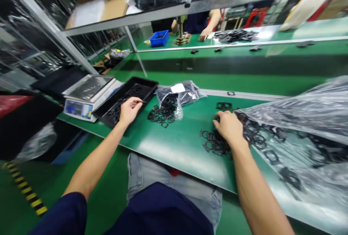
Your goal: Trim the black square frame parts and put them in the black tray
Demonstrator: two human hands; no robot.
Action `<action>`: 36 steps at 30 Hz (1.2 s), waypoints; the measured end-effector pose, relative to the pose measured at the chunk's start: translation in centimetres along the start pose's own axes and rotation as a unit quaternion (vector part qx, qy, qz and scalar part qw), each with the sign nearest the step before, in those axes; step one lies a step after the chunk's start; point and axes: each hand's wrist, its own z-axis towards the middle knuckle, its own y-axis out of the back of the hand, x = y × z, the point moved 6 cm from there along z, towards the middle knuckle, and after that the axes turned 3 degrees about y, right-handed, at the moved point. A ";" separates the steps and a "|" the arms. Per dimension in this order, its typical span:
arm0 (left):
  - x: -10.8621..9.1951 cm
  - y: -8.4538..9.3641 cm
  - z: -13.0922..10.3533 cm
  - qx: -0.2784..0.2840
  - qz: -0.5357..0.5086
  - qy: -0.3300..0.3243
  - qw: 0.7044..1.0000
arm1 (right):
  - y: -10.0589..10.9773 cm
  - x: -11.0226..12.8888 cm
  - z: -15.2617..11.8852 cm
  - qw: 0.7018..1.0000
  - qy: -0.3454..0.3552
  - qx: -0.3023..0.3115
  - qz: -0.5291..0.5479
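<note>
My left hand (131, 110) is over the right side of a black tray (148, 83), with thumb and forefinger pinched together. A thin dark sliver sticks out from the fingertips, too small to name. Black ring-shaped parts (116, 110) lie inside the tray. My right hand (230, 125) reaches down into a loose pile of the same flat black ring-shaped parts (210, 144), its fingers bent around dark pieces and partly hidden. Beside it, more parts spill from a large clear plastic bag (299, 108). Between my hands lies a smaller heap of parts (160, 113) at the mouth of another clear bag (187, 93).
A digital scale (88, 95) stands left of the tray. A metal shelf rail (163, 15) crosses above the green table (168, 148). Beyond, another person's hand (206, 32) works near a blue bin (159, 38) and a dark pile (236, 35). One loose part (231, 93) lies by the metal strip.
</note>
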 end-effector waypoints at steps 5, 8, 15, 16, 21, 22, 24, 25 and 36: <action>3.5 6.5 1.1 -0.012 0.216 0.032 0.976 | -0.3 1.4 0.0 1.000 0.019 0.000 -0.009; 3.1 6.1 0.0 0.003 0.227 -0.006 0.974 | 0.0 1.8 -0.2 0.999 0.002 -0.021 0.023; -3.1 -3.4 -3.8 0.123 0.217 -0.235 0.939 | -0.4 1.0 0.3 0.852 -0.068 -0.133 0.502; -3.7 -5.1 -4.4 0.146 0.209 -0.251 0.934 | -1.0 1.4 0.4 0.815 -0.074 -0.111 0.564; -4.9 -11.0 -6.3 0.166 0.213 -0.264 0.926 | -3.0 3.6 0.4 0.740 -0.077 -0.015 0.668; -4.8 -11.4 -6.4 0.159 0.213 -0.261 0.928 | -3.3 3.7 0.4 0.727 -0.080 0.000 0.682; -4.5 -11.4 -6.7 0.148 0.206 -0.258 0.932 | -3.8 3.9 0.3 0.704 -0.087 0.021 0.705; -4.3 -11.2 -6.8 0.146 0.205 -0.259 0.932 | -4.0 3.9 0.2 0.694 -0.092 0.027 0.714; -9.4 -10.6 -6.0 0.080 -0.095 -0.227 0.966 | -5.1 4.5 -1.1 0.667 -0.114 0.033 0.735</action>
